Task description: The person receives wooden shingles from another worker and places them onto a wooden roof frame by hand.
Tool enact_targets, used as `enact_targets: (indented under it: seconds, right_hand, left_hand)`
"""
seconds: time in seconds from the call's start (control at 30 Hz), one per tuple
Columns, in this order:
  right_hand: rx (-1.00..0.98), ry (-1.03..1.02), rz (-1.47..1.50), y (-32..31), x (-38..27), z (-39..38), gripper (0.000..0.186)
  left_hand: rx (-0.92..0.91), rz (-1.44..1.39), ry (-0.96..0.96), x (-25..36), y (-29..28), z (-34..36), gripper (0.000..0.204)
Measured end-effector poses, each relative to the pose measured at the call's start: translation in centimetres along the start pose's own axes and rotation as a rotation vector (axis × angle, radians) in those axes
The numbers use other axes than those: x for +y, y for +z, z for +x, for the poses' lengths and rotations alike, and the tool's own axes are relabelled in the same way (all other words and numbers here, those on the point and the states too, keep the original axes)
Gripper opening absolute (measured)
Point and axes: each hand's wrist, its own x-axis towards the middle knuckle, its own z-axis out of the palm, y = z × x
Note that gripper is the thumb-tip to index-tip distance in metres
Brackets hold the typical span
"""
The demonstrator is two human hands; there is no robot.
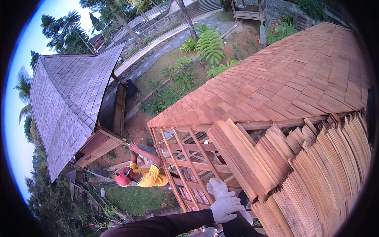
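Note:
Both my hands wear pale work gloves and cross near the lower middle, at the edge of the wooden roof frame. My left hand point(226, 207) lies across my right wrist, its fingers stretched out over the dark sleeve and glove cuff. Beyond it, my right hand point(218, 188) rests by the wooden battens point(188, 168), its fingers loosely bent and nothing visible in them. Its underside is hidden. Close on the right stand long stacked rows of thin wooden shingles point(316, 189), with some lying loose and uneven point(244, 158) next to my hands.
Laid reddish shingles point(276, 87) cover the roof slope ahead. Open gaps show between the battens. Below on the left, a person point(148, 175) in a yellow shirt and red cap reaches toward the frame. A grey-roofed pavilion point(75, 94) stands farther left; ferns point(211, 45) grow beyond.

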Motion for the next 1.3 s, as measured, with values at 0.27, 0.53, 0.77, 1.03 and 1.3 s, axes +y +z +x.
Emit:
enact_targets:
  seconds: [0.27, 0.53, 0.77, 1.03, 1.3]
  right_hand:
    - [0.062, 0.000, -0.025, -0.9, -0.4, 0.0, 0.033]
    - [0.050, 0.015, 0.018, -1.2, -0.9, -0.4, 0.033]
    - [0.046, 0.018, 0.027, -0.4, -1.9, -1.9, 0.033]
    - [-0.011, 0.023, -0.001, -0.5, -1.4, -1.4, 0.035]
    - [-0.007, 0.018, 0.076, -2.7, -1.9, -0.6, 0.033]
  left_hand:
    - [-0.038, -0.019, 0.000, -0.2, 0.7, 0.2, 0.051]
    - [-0.055, -0.057, -0.014, -0.2, 0.8, 0.5, 0.049]
    - [-0.054, -0.053, -0.019, -0.3, 0.6, 0.2, 0.050]
    - [-0.024, 0.022, -0.022, -0.5, 0.5, 0.4, 0.054]
    - [-0.120, 0.003, 0.008, 0.2, 0.4, 2.9, 0.051]
